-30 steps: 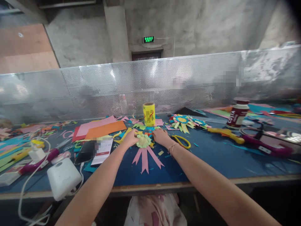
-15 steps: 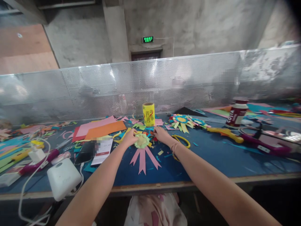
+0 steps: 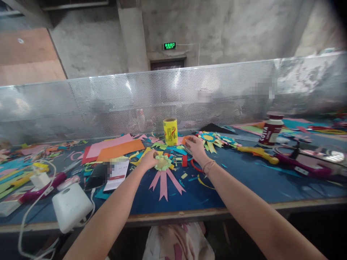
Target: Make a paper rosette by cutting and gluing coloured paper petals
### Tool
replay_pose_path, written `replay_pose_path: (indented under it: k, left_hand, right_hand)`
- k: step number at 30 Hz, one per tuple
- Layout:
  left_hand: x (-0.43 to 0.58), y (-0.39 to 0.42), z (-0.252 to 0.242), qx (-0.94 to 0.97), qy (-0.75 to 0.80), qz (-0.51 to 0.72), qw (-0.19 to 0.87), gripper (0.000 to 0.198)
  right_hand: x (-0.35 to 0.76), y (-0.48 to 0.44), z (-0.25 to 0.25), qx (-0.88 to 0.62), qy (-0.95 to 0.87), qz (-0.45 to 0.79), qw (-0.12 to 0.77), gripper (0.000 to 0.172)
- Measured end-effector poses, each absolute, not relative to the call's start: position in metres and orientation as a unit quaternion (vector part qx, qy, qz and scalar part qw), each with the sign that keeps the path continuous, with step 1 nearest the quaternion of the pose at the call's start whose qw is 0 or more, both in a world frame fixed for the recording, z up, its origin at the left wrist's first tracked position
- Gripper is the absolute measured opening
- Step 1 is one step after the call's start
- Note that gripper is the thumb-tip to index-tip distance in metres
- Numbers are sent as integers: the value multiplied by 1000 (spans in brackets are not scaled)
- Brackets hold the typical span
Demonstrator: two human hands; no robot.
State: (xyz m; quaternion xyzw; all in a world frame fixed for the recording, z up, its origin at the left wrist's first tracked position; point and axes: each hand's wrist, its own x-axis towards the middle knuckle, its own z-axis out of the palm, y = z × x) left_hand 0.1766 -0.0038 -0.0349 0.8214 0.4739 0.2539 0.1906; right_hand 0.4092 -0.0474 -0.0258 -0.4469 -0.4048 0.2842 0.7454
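Note:
My left hand [image 3: 148, 160] is closed at the left edge of a pale green paper rosette [image 3: 163, 164], its fingertips pinching the rim. Three pink paper tails [image 3: 163, 186] with notched ends spread from the rosette toward the table's front edge. Raised a little beyond and to the right, my right hand [image 3: 196, 147] pinches a small orange paper piece [image 3: 184, 140]. Below that hand, a red loop [image 3: 195, 167] is partly covered by my wrist. A red paper strip [image 3: 184, 161] and small scraps lie between the rosette and the loop.
A yellow roll core [image 3: 170, 133] stands behind the rosette. At left are orange paper sheets [image 3: 120, 150], a phone [image 3: 117, 175] and a white charger [image 3: 72, 206]. Finished-looking rosettes [image 3: 208, 137], a yellow-and-purple glue gun [image 3: 257, 153] and a Costa bottle [image 3: 271, 130] are to the right.
My right hand has moved right and slightly up, away from the rosette, and the orange paper piece now shows in its fingers. My left hand stays at the rosette.

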Motion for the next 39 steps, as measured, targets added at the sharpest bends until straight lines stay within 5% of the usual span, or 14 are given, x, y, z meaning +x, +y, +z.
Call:
replay_pose_path:
  k: [10,24,36,39]
  left_hand:
    - [187,-17,-24,796,385,398,246,11]
    - [199,-39,-13,685,311,425,503,11]
    - [200,-39,-11,677,324,438,495,5]
    - [201,-41,-11,679,327,437,492,5]
  right_hand:
    - [384,-57,-27,-433,-453,371,685,24]
    - [345,-75,-21,-400,-478,466,628,20]
    - [350,-68,-29,-455,-545,370,599,33]
    - [350,-69,-29,-447,-563,360,595,25]
